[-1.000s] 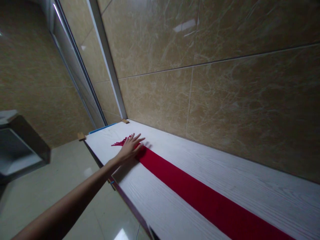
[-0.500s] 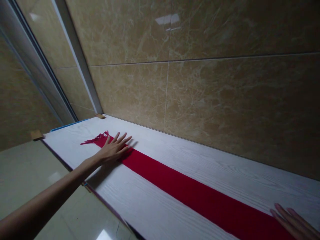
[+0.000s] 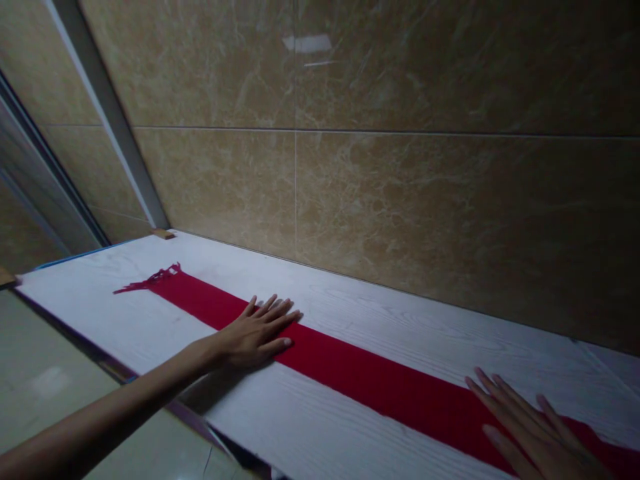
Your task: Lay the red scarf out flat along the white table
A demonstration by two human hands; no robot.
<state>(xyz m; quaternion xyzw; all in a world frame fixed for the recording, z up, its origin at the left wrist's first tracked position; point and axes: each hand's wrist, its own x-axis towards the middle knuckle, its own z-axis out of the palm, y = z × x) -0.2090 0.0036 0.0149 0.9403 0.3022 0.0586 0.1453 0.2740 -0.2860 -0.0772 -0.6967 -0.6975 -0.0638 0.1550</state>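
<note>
A long red scarf (image 3: 360,373) lies stretched along the white wood-grain table (image 3: 320,427), with its fringed end at the far left. My left hand (image 3: 255,337) rests flat across the scarf, fingers spread and pointing toward the wall. At the lower right, my right hand (image 3: 535,430) is over the scarf with its fingers stretched out; whether the palm presses on the cloth I cannot tell. Neither hand grips anything. The scarf runs on past my right hand to the right edge of the view, where it looks a little rumpled.
A brown marbled tile wall (image 3: 400,200) stands right behind the table. Small wooden blocks (image 3: 163,234) sit at the table's left corners. A grey metal post (image 3: 110,113) rises at the back left, and pale tiled floor (image 3: 55,393) lies below the near edge.
My left hand has slid right along the scarf, away from the fringe, which now shows more of the cloth. My right hand has come further into view. The camera has turned rightward.
</note>
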